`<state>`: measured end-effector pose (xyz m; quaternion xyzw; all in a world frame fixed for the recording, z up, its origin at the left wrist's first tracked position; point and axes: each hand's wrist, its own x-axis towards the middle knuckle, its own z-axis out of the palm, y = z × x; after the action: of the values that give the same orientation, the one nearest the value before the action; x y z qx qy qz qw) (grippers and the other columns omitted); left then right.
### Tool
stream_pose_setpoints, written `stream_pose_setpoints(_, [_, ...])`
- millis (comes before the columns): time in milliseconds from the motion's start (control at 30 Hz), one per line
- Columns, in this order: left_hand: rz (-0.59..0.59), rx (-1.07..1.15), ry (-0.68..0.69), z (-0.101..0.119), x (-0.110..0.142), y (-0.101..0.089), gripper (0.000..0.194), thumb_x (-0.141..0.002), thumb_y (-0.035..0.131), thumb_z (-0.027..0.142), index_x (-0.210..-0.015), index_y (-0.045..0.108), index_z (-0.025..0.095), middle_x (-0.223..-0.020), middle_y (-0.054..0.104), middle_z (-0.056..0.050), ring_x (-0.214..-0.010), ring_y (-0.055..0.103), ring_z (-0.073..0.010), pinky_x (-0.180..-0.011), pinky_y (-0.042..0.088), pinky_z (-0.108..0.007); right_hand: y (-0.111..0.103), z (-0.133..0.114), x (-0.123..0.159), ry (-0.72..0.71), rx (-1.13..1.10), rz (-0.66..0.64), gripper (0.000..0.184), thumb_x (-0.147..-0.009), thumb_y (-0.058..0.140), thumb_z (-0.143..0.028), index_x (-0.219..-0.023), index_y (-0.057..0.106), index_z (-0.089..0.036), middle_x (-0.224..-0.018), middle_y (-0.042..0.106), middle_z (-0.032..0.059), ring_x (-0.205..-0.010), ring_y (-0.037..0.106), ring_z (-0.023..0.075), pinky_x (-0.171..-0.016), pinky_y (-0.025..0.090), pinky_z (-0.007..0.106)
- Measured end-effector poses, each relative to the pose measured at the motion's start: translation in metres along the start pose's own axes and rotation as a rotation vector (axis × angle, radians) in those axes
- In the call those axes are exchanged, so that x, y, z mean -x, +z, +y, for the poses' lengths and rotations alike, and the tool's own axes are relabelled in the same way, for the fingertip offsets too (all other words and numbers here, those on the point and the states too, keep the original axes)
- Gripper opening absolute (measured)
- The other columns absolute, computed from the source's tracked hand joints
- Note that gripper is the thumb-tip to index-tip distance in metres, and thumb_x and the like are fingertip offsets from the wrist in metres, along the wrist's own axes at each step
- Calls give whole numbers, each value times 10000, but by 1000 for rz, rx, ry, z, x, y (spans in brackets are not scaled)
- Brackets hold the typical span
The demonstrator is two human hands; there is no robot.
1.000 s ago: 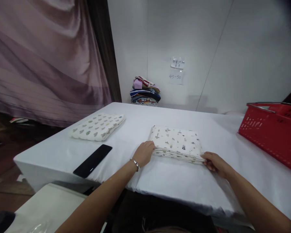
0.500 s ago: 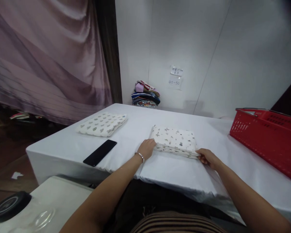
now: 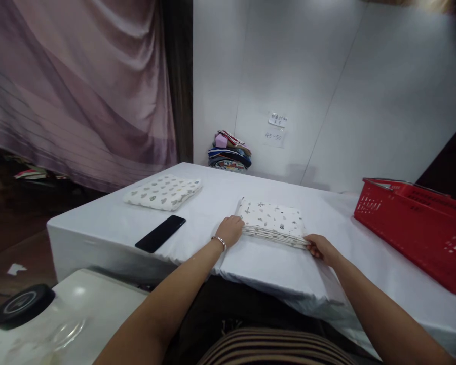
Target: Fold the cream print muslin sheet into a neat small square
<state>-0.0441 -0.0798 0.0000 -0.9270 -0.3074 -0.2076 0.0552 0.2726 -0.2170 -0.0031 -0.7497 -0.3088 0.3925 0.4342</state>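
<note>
A white folded cloth with small grey prints lies flat on the white-covered table, its layered edge facing me. My left hand, with a bracelet at the wrist, is closed on its near left corner. At the near right corner, my right hand pinches the layers between thumb and fingers. Further left rests another folded cloth, white with grey cloud-like shapes. Between that cloth and my left forearm is a black smartphone, lying flat.
A red plastic basket stands on the table at the right. Behind the table is a stack of folded fabrics against the white wall. A pale cabinet top with a black round object is at the lower left. A purple curtain hangs at the left.
The camera view has shifted slightly. Both hands keep their places at the corners of the cloth, which looks the same.
</note>
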Motion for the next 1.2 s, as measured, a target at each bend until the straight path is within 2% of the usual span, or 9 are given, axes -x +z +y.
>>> stream_pose_setpoints(367, [25,69,-39,-4,-1,1,144,-796,452,132,-879,560,179,-949,573,-51,-915,478,-176,-775,399,-303,0,-2,1,1,31,1,227,-752,498,-291,-570,459,-162,-427,476,-30,-299,357,44,-298,227,176])
stream_pose_setpoints(700, [87,260,-90,-9,-2,-2,85,-756,488,149,-794,556,181,-847,580,-35,-857,491,-165,-792,400,-293,-3,1,-5,-29,23,-39,175,-738,498,-275,-608,479,-160,-452,487,-36,-304,366,43,-291,207,172])
stream_pose_setpoints(800, [24,303,-154,-9,-9,-13,76,-750,501,205,-722,571,193,-806,590,-21,-824,504,-166,-747,403,-288,-3,1,-7,-35,17,-40,151,-728,496,-261,-614,471,-165,-458,499,-35,-301,363,42,-287,204,173])
stream_pose_setpoints(933, [-8,296,-201,-6,-35,-25,277,-810,445,381,-652,579,197,-750,606,-25,-796,525,-186,-707,406,-309,-2,0,-7,-42,14,-34,137,-720,491,-263,-622,463,-172,-478,517,-36,-307,386,44,-291,224,173])
stream_pose_setpoints(1000, [18,303,-151,-4,-54,-23,290,-827,419,404,-738,602,197,-828,626,-35,-858,536,-192,-756,412,-318,-1,-1,-6,-36,18,-33,129,-713,492,-264,-625,463,-174,-474,516,-38,-304,394,50,-289,226,175])
stream_pose_setpoints(1067, [-3,306,-70,-3,-70,-14,278,-825,434,394,-891,614,193,-1022,619,-55,-1008,515,-200,-871,389,-328,0,-3,-4,-26,20,-30,123,-708,493,-264,-627,460,-177,-469,516,-39,-297,392,53,-286,218,177])
stream_pose_setpoints(1133, [-108,274,-27,-6,-79,-1,365,-800,475,414,-1061,579,182,-1248,514,-84,-1183,414,-229,-984,315,-361,1,-5,-2,-17,25,-26,129,-707,495,-272,-627,455,-180,-460,512,-42,-290,386,53,-284,211,178])
stream_pose_setpoints(1200, [-246,234,-45,-10,-81,15,473,-797,463,460,-1183,513,192,-1376,382,-89,-1285,290,-256,-1038,242,-416,3,-6,-1,-11,42,-26,142,-710,494,-288,-626,447,-183,-453,507,-45,-287,383,53,-286,207,179])
